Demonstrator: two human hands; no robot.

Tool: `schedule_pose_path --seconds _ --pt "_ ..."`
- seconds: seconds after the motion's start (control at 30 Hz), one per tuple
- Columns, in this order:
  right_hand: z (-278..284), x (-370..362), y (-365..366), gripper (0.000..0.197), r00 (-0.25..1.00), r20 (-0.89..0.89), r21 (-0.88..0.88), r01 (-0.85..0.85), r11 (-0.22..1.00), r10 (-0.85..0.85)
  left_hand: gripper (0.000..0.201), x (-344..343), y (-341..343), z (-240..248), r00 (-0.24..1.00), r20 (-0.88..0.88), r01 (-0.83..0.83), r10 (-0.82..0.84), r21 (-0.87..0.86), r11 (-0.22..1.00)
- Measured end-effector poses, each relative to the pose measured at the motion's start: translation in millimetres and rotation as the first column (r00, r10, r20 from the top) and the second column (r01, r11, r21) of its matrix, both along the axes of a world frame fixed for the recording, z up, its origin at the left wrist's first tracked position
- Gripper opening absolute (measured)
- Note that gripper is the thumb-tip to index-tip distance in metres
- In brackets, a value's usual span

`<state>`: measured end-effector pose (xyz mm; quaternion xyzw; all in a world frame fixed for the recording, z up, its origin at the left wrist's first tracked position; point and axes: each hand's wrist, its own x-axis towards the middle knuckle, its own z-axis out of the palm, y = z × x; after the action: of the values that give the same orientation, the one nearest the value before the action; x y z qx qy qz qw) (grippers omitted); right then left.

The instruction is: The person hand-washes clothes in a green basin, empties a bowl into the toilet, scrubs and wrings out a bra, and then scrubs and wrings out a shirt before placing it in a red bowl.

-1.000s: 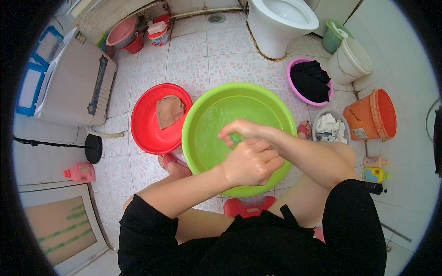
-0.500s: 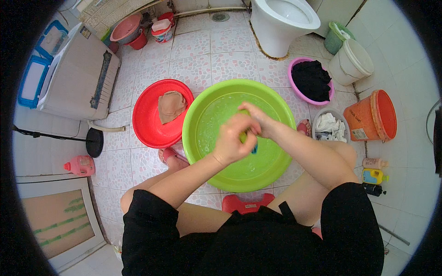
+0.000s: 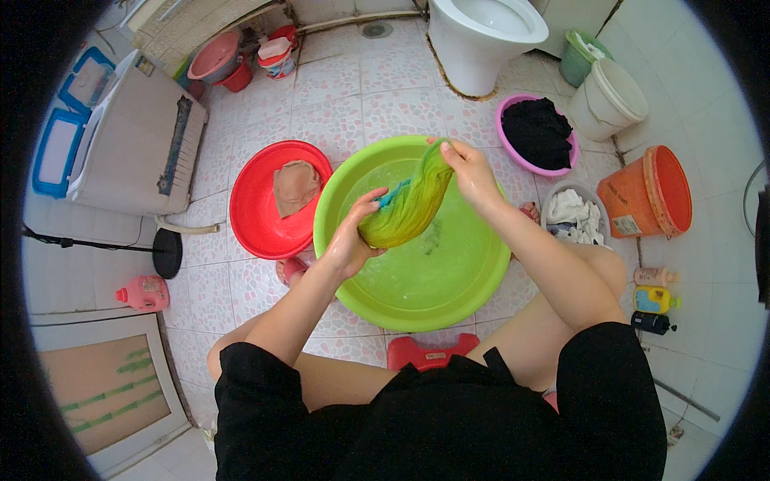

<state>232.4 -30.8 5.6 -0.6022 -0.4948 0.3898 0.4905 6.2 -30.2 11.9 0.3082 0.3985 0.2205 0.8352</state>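
Observation:
A wet-looking yellow-green cloth with a blue patch is held up over the large green basin, which has water in it. My left hand curls round the cloth's lower left end, thumb on the near side. At its upper right end my right hand pinches a gathered corner. Between the two hands the cloth hangs in a folded bunch. What sort of garment or cloth it is, I cannot make out.
A red basin with a beige cloth stands left. To the right are a pink basin of black clothes, a grey basin of white clothes, and an orange bucket. A toilet stands ahead, a washing machine left.
My hands, close together over the basin with the cloth bunched between them, have moved apart. The right went up and right, the left slightly left, and the cloth is now spread between them.

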Motion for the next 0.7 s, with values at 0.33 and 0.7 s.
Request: schedule_pose_path --seconds 0.33,0.7 --pt "35 -1 -10 0.026 0.939 -0.215 0.123 -0.246 0.961 0.268 0.031 -14 4 -54 0.696 -0.636 0.422 0.333 0.738 0.527" --pt "4 38 -38 0.038 0.639 0.289 -0.457 -0.562 0.689 0.713 0.024 -46 20 -28 0.852 -0.491 0.236 0.183 0.67 0.704"
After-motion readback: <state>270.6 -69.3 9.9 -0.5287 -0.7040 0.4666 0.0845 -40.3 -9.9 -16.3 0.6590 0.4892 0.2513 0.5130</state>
